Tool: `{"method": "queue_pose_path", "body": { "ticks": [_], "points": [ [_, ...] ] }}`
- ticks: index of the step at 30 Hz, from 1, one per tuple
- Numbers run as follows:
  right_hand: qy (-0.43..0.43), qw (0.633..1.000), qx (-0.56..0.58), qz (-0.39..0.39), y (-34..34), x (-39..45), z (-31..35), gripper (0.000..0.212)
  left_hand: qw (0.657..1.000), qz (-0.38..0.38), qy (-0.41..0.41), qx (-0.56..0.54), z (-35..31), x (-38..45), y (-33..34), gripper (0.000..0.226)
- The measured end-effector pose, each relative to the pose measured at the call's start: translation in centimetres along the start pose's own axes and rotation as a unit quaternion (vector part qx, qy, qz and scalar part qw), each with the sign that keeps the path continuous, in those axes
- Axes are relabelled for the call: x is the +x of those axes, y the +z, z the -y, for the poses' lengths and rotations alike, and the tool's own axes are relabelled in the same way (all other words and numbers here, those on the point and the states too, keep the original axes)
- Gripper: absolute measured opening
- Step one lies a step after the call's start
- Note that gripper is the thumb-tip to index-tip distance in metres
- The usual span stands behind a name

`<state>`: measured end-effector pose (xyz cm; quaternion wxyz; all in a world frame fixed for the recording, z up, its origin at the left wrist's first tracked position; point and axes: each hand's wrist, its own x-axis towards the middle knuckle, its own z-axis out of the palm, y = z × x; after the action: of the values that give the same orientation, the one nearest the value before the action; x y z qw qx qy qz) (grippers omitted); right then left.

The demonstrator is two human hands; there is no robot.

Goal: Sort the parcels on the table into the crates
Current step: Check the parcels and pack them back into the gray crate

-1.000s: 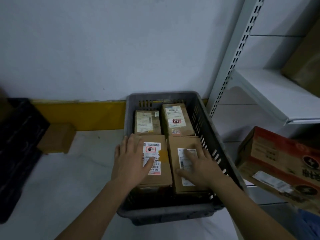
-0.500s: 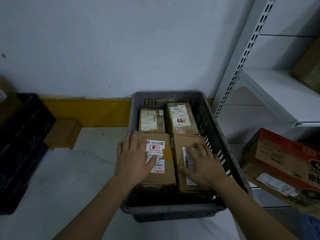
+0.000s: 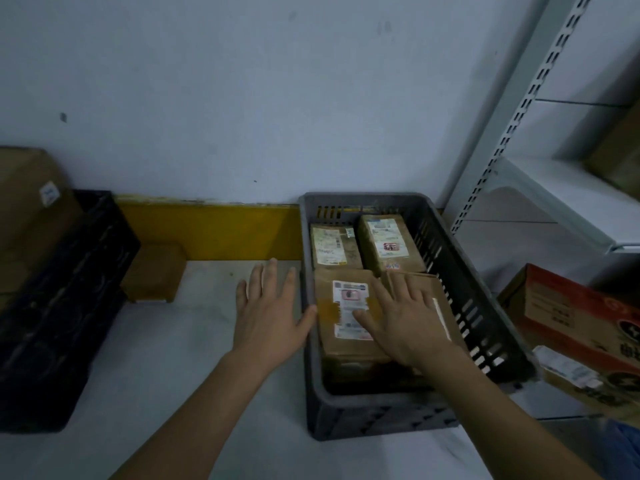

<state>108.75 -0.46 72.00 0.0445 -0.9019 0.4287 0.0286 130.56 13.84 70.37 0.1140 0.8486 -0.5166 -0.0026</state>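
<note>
Pretty sure I'm in a stockroom: grey plastic crate [image 3: 460, 271] full of labelled cardboard parcels [image 3: 388, 242], white slotted metal shelving [image 3: 540, 98], more brown cardboard boxes [image 3: 27, 202] stacked around.

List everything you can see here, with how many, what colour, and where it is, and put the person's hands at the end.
grey crate: one, grey, on the table at centre right.
parcels: four on top, brown with white labels, packed inside the grey crate.
black crate: one, black, at the table's left edge.
large box: one, brown, in the black crate.
small parcel: one, brown, on the table by the yellow strip.
table: one, white.
shelving: one unit, white, on the right.
red box: one, red and brown, lower right.
left hand: open, flat, beside the grey crate.
right hand: open, flat on the front parcels.
</note>
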Motion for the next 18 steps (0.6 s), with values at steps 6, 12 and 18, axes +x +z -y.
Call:
{"method": "queue_pose_path", "body": {
  "ticks": [6, 12, 18],
  "points": [
    [-0.025, 0.997, 0.022, -0.063, -1.0, -0.6, 11.8, 0.085, 0.999, -0.007, -0.033, 0.011, 9.5, -2.9, -2.3, 0.087],
    [-0.065, 0.997, 0.026, -0.029, 1.7, 0.4, 22.8, 0.088, 0.996, 0.003, -0.093, 0.008, 18.8, -6.2, -2.8, 0.086],
    [-0.086, 0.996, -0.001, 0.004, 5.3, 4.6, 29.2, 0.090, 0.988, 0.022, -0.155, 0.015, 25.1, -5.8, -2.0, 0.085]
  ]
}}
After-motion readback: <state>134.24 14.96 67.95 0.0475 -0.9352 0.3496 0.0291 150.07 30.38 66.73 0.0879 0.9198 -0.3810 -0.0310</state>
